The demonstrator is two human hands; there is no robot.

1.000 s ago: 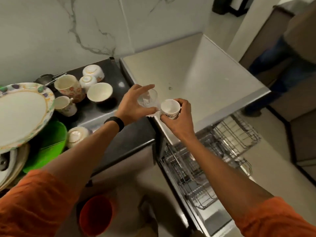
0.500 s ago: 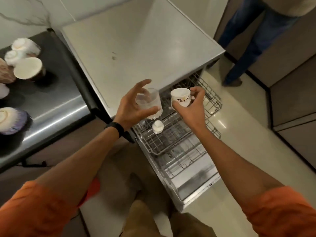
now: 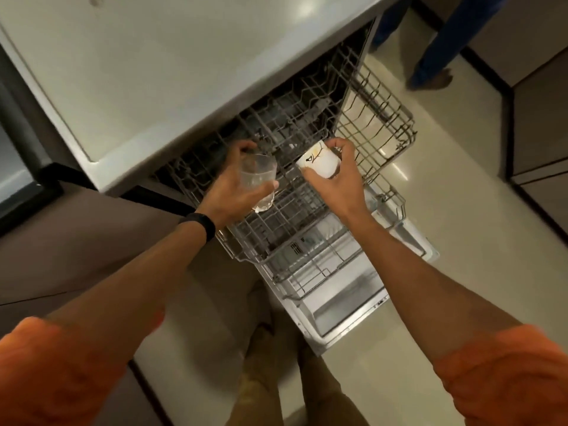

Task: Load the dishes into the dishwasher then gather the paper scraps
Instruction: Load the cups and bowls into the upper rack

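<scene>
Loading stage: both items are carried and neither is set down yet. The left grip [image 3: 235,187] is closed round a clear glass [image 3: 258,179], with the thumb seen across its front and the fingers curled over the far side. The right grip [image 3: 342,176] is closed round a white cup [image 3: 318,163] bearing a dark and gold mark, which is pinched between thumb and fingertips.

Both items are held over the drawn-out wire rack [image 3: 307,210] of the dishwasher [image 3: 184,72], whose door [image 3: 344,312] is let down toward the person. The glass is held over the rack's left half. The cup is held just beside it, toward the middle and a little farther in. The two items are close but apart. (Two tiers of wire are drawn out, and which tier lies directly under the grips cannot be settled.) Contact between either item and the wire is not established.

Governing relation: the rack lies straight below each item, so little sideways travel is judged necessary. The long axis of the glass is tilted, with the rim away from the person and the base toward the wrist. A turn of the wrist is judged to be required before it can be seated mouth down. The cup is also tilted, and which end is its mouth cannot be told. Neither grip is judged clearly nearer the wire.
</scene>
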